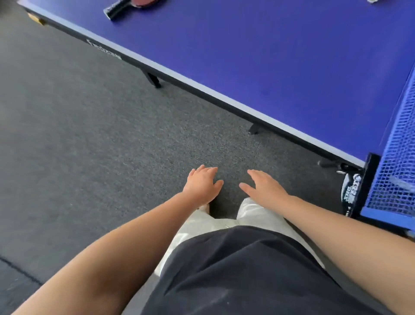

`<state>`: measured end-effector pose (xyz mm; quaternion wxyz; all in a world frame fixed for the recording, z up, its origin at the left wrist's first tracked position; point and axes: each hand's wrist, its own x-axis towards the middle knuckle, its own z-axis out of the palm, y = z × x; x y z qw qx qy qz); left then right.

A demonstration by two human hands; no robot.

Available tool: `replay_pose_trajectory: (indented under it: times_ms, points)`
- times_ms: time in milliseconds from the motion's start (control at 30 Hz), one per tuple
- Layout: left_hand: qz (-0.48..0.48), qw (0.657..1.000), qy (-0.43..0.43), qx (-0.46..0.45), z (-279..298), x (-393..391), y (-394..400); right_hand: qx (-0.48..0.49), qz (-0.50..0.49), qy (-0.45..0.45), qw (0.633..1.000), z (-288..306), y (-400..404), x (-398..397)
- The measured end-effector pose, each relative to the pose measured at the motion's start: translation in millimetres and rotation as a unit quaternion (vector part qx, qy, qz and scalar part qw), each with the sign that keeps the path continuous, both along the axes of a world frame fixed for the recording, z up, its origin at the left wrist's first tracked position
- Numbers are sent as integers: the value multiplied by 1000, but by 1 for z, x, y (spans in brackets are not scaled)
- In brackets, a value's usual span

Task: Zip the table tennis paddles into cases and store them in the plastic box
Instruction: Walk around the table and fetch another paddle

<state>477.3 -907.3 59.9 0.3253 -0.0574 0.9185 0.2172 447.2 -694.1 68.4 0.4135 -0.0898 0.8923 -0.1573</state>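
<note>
- Paddle (132, 5) lies on the blue table tennis table (269, 56), at the far end near the top edge of the view; its red rubber face is cut off by the frame, and its black handle points toward the left edge of the table.
- Only this one paddle shows clearly; a small pale object (374, 1) at the top right edge is too much cut off to tell what it is.
- Left hand (203, 183) hangs in front of the body, palm down, fingers relaxed and slightly spread, holding nothing.
- Right hand (262, 185) is just beside it, also palm down with fingers straight and loose, and it grips nothing.
- Both hands are over the grey carpet floor (89, 135), well apart from the paddle and not touching the table.
- A blue net (397, 157) stands at the right side of the table, fixed with a black clamp (352, 186) that carries white print.
- The person wears a dark top (247, 269) and light trousers (202, 224).
- The table edge has a pale border, and black legs (155, 79) show under it.
</note>
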Motion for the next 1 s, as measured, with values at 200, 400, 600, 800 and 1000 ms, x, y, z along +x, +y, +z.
replay_pose_trajectory:
  times_ms: [200,400,600,800,1000]
  points:
    - [-84,996,19,11,20,-96,-25,2,-108,31,994,23,-15,-35]
    - [-92,994,22,63,23,-181,-7,9,-180,76,981,39,-4,-93]
    - [-106,989,78,72,21,-280,36,-12,-227,83,970,38,31,-186]
    - [-119,983,131,36,14,-378,76,-14,-232,106,967,40,71,-288]
    - [-175,972,153,0,-2,-490,123,7,-275,112,955,33,126,-396]
